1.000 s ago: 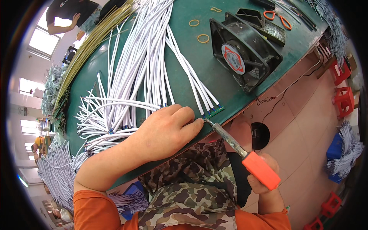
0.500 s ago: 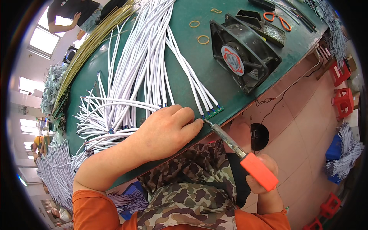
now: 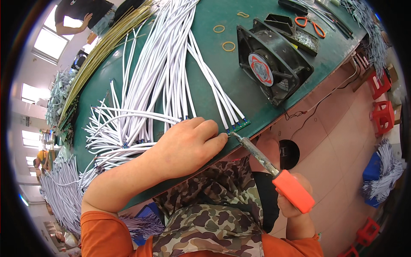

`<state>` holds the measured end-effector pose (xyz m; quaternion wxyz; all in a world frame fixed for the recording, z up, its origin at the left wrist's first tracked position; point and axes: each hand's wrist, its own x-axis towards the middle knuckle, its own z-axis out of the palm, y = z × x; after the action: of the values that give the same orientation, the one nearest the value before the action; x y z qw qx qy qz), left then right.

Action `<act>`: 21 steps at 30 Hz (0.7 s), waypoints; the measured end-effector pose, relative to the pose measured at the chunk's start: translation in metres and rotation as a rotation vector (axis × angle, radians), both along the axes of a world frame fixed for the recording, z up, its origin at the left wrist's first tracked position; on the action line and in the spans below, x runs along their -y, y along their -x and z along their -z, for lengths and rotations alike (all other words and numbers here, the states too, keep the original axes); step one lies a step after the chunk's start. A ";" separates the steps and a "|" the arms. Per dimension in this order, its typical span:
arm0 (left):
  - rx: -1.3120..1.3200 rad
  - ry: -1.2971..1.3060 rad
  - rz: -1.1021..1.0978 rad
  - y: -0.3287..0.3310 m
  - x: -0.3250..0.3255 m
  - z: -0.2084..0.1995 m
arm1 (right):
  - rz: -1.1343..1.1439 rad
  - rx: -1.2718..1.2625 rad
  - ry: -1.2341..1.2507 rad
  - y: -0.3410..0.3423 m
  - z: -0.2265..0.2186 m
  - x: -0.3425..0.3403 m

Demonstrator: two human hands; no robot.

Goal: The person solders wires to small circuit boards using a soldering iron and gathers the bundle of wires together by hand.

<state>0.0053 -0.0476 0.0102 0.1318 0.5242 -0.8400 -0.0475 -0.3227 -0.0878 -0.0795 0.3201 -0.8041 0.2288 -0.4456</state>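
Observation:
My left hand [image 3: 186,145] rests on the green table [image 3: 205,51] at its near edge, fingers curled and pinching something thin by a small green circuit board [image 3: 241,125]. Several white cables [image 3: 171,73] run from that board up across the table. My right hand [image 3: 295,201] grips the orange handle of a soldering iron [image 3: 274,173], held off the table's edge. The iron's metal tip touches the board right beside my left fingertips.
A black square fan [image 3: 272,68] stands at the table's right. Rubber bands [image 3: 228,46], orange-handled scissors [image 3: 310,25] and a small black tray [image 3: 299,36] lie behind it. Bundles of white cable [image 3: 60,192] hang left. Red stools [image 3: 383,115] stand on the floor. Another person [image 3: 75,17] stands far back.
The soldering iron and my right hand have shifted very slightly; the tip stays at the board. My left hand has not moved.

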 end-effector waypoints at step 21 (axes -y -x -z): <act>-0.082 0.440 -0.534 -0.094 -0.145 -0.096 | -0.025 0.289 -0.309 0.067 0.056 -0.032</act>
<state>0.0996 0.0970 0.1067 0.2831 0.6822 -0.6574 0.1497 -0.3900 -0.0562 -0.1354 0.4744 -0.6762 0.2360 -0.5118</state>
